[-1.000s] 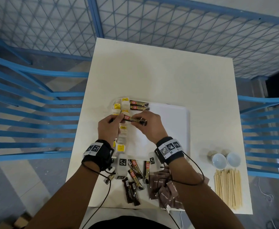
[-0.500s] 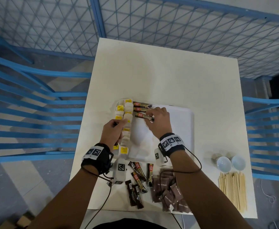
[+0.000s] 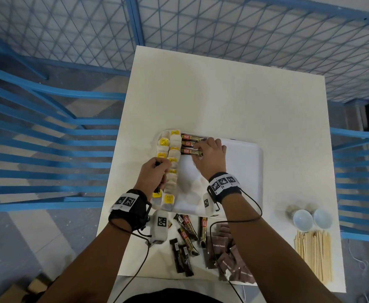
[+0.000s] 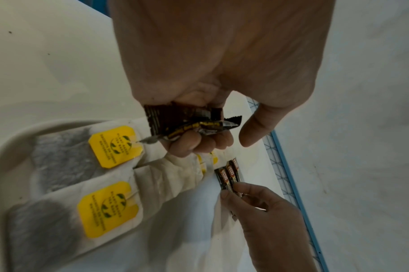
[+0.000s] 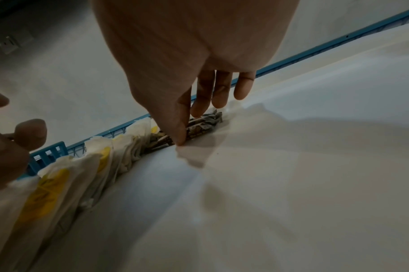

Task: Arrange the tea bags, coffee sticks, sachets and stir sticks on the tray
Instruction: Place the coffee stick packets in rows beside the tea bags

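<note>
Fingers of right hand straight, pressing third coffee stick flat; left hand clutches spare sticks. Light, crinkly, prob. slippery; grip mid-length.

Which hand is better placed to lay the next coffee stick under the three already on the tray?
Left. The left hand already grips spare coffee sticks beside the tea bags; the right hand is busy on the third stick.

2 white cups stand on the table, blue railings around.
</note>
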The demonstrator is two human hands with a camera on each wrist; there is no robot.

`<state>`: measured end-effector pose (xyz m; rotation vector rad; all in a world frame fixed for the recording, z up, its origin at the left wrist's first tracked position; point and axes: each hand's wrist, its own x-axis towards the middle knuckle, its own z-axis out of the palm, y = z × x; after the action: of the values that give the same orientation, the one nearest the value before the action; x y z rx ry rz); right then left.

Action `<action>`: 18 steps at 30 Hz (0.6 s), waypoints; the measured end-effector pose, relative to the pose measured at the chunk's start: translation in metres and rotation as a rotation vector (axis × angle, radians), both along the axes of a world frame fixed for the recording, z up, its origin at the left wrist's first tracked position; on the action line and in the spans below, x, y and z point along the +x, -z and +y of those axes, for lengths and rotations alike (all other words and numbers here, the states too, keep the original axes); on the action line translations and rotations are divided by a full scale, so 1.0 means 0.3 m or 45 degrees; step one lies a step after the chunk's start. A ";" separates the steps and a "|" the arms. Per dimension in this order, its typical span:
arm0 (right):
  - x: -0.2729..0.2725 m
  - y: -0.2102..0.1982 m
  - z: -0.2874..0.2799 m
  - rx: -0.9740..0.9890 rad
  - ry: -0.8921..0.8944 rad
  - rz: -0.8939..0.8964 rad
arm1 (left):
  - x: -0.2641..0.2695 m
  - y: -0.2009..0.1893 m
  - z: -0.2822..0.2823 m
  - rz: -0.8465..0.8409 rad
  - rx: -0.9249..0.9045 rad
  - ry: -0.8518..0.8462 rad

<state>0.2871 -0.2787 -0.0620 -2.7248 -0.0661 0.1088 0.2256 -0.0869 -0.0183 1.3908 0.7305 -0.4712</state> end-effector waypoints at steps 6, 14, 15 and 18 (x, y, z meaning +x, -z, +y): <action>-0.007 0.001 0.003 0.016 0.026 -0.015 | -0.005 0.003 -0.003 0.041 -0.044 -0.038; -0.007 0.006 0.010 0.026 0.049 0.008 | -0.009 -0.004 -0.010 0.050 -0.166 -0.057; -0.007 0.004 0.012 0.028 0.049 0.000 | -0.010 -0.007 -0.010 0.041 -0.164 -0.048; -0.015 -0.002 0.012 0.029 0.052 -0.039 | -0.018 -0.009 -0.008 -0.006 -0.191 -0.037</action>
<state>0.2827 -0.2750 -0.0613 -2.7033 -0.0200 0.0546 0.2203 -0.0894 -0.0156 1.2395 0.6964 -0.4897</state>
